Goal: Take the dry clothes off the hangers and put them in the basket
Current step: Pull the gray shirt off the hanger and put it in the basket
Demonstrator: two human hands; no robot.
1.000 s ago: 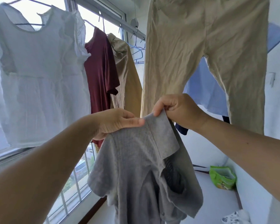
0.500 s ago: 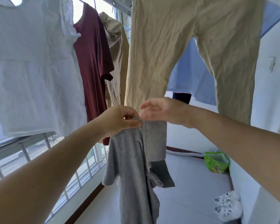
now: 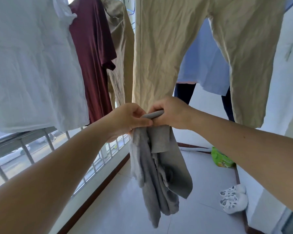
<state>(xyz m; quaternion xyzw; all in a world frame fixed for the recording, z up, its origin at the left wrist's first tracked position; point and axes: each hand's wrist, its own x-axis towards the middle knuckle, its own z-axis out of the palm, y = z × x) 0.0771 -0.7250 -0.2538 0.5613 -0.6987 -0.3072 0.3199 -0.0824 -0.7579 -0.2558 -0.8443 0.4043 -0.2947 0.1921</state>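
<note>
A grey shirt (image 3: 156, 168) hangs folded lengthwise from both my hands at mid-frame. My left hand (image 3: 128, 119) pinches its top edge, and my right hand (image 3: 171, 112) grips the same edge right beside it, the two hands touching. Behind them hang beige trousers (image 3: 161, 53), a white dress (image 3: 32, 65), a maroon shirt (image 3: 95, 53), a tan garment (image 3: 121, 39) and a pale blue cloth (image 3: 205, 61). No basket or hanger is in view.
A railed window (image 3: 46, 146) runs along the left. On the tiled floor (image 3: 125, 208) lie white sandals (image 3: 233, 200) at the right and a green bag (image 3: 221, 157) by the far wall. A white wall (image 3: 287, 81) stands on the right.
My hands have come together, doubling the grey shirt into a narrower bundle. My right hand briefly let go and has taken the top edge again. The view has tilted downward.
</note>
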